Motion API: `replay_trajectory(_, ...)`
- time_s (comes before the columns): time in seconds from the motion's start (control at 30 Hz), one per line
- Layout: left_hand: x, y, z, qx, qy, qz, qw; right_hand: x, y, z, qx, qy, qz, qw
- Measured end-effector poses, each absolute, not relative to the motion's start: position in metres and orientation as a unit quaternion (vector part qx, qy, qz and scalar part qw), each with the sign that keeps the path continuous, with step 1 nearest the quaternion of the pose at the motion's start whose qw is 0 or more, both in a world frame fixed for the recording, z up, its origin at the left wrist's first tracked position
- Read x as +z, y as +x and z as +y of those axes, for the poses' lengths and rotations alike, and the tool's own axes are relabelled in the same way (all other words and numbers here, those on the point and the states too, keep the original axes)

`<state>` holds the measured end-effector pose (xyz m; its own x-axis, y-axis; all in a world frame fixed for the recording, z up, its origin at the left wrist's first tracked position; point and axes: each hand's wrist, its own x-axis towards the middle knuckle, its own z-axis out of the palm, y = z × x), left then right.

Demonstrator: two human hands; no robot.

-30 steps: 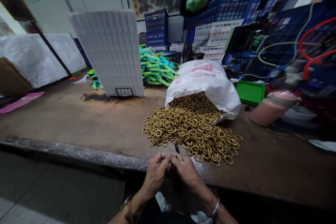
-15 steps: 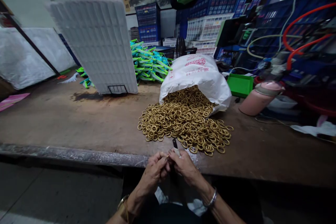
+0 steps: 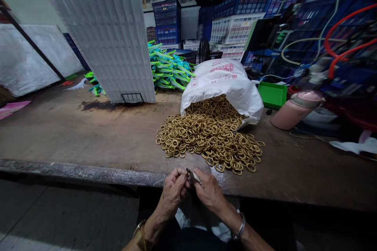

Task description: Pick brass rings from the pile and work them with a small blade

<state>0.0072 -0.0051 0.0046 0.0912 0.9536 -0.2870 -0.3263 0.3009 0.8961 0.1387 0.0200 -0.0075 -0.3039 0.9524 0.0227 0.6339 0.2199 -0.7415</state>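
My left hand (image 3: 173, 188) and my right hand (image 3: 208, 189) meet at the near edge of the wooden workbench (image 3: 88, 133), both with fingers pinched together. My right hand holds a small blade-like tool (image 3: 193, 176) that points left toward my left fingertips. What my left fingers pinch is too small to make out. Just beyond my hands lies a heap of brass rings (image 3: 210, 135) that spills from a white sack (image 3: 225, 84) lying on its side.
A tall white ribbed tray stack (image 3: 108, 43) stands on a wire holder at the back left. Green and blue plastic parts (image 3: 167, 68) lie behind it. A green tray (image 3: 272, 95), a pink flask (image 3: 297, 111), hoses and blue crates fill the right.
The tool in my right hand has tipped from pointing up and away to lying leftward against my left fingertips. My hands stay together at the bench edge; the camera shifted slightly.
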Motion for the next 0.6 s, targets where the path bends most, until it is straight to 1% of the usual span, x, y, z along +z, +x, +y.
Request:
replay_trajectory(0.2,0.004,0.007,-0.003,0.484,0.338,0.486,0.644,-0.005,0.134,0.017,0.273,-0.528,-0.778,0.204)
replay_trajectory(0.33,-0.003,0.004,-0.002,0.493,0.379,0.488,0.612,-0.007,0.135,0.018,0.274,-0.516,-0.789,0.189)
replay_trajectory(0.43,0.0,0.001,-0.008,0.493,0.406,0.479,0.602,-0.01,0.139,0.023,0.273,-0.506,-0.801,0.169)
replay_trajectory(0.53,0.013,0.001,-0.017,0.475,0.433,0.454,0.617,-0.011,0.14,0.032,0.23,-0.535,-0.802,0.136)
replay_trajectory(0.6,0.021,0.001,-0.021,0.466,0.415,0.421,0.659,-0.01,0.137,0.04,0.202,-0.551,-0.8,0.124)
